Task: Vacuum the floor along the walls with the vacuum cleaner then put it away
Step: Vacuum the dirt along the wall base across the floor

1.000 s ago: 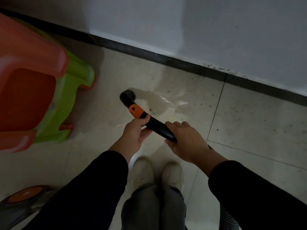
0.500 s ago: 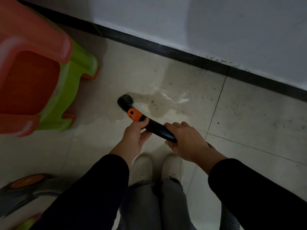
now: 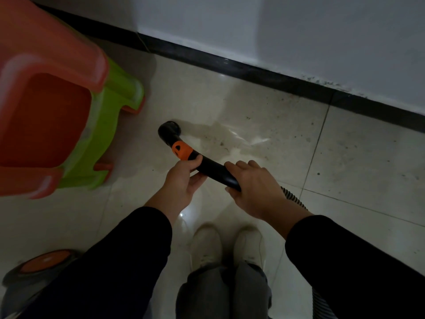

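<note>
- At frame centre, the left hand (image 3: 181, 180) curls round the curved, glossy black vacuum wand (image 3: 212, 168) just behind its orange collar (image 3: 180, 151).
- The right hand (image 3: 253, 187) wraps the wand's rear end.
- The wand's round mouth (image 3: 169, 131) points at the shiny, speckled tile floor (image 3: 345, 157).
- A ribbed hose (image 3: 292, 196) trails to the right.
- Moulded plastic stools (image 3: 46, 100) are stacked at upper left.

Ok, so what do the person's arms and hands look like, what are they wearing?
The left sleeve and right sleeve are long, plain and black, ending at the wrists. The left hand and right hand are bare: no gloves, no ring or watch visible.
</note>
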The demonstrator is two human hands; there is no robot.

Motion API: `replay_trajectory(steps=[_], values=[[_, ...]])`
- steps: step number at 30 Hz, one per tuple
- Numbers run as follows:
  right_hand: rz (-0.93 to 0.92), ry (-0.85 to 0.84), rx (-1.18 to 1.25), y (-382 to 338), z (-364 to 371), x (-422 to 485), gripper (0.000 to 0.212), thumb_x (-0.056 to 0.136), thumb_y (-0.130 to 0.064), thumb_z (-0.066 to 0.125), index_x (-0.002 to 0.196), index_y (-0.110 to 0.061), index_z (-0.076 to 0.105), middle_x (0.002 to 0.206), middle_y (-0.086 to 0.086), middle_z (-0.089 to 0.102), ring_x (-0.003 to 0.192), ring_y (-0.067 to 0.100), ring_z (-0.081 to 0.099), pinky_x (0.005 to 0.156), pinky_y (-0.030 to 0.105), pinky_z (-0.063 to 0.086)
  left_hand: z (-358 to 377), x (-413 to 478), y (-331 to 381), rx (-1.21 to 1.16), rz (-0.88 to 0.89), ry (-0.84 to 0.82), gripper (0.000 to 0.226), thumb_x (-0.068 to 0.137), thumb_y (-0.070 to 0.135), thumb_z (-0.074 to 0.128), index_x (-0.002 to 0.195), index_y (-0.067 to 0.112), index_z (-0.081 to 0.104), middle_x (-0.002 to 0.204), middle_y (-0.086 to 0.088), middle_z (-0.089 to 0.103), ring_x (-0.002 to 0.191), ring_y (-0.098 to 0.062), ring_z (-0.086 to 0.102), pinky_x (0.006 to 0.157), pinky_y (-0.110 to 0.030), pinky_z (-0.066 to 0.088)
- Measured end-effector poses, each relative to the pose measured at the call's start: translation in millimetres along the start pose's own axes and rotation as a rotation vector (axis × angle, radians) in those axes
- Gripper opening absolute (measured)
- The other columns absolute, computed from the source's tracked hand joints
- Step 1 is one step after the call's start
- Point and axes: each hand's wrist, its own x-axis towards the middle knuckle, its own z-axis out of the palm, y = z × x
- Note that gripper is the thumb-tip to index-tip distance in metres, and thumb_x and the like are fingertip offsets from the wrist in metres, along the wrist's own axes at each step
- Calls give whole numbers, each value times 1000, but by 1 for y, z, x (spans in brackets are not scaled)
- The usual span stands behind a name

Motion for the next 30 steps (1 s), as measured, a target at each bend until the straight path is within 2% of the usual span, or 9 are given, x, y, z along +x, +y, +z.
replay_trajectory(steps=[4,9,16,20,23,30], values=[[0,16,-8,-1,-1,13,47,93,-34,55,136,-21,40,113,-2,56,102,18,49,84,32,42,0,8,12,0,9,-25,20,92,10,63,111,4,61,105,-9,66,96,-20,67,74,-23,56],[-2,41,-15,-4,-2,24,46,94,-34,54,136,-21,40,114,-1,55,103,19,49,82,32,39,1,16,24,-5,31,-33,24,92,10,63,114,3,60,103,-8,67,94,-19,68,70,-22,58],[7,53,5,-7,-6,30,45,93,-32,56,134,-20,42,114,-1,55,104,21,49,82,33,40,3,18,31,-13,47,-36,28,92,9,63,118,1,59,106,-9,66,97,-20,67,76,-24,57],[24,28,-6,-6,-4,18,49,92,-31,57,138,-21,40,115,-1,55,104,21,49,84,33,39,2,9,19,-21,24,-24,21,92,9,63,112,3,60,103,-8,67,95,-19,67,77,-24,57],[27,-28,-25,-4,3,4,51,93,-32,56,140,-23,37,117,-2,54,106,20,47,87,34,39,-4,-1,0,-46,-10,4,19,92,9,63,110,3,61,109,-9,66,98,-19,65,77,-25,55],[23,-103,-27,-10,21,-23,50,92,-33,57,138,-25,40,115,-3,54,107,21,47,85,34,38,-24,-21,-34,-95,-34,80,6,91,7,63,97,8,61,104,-9,64,94,-20,64,71,-24,53]])
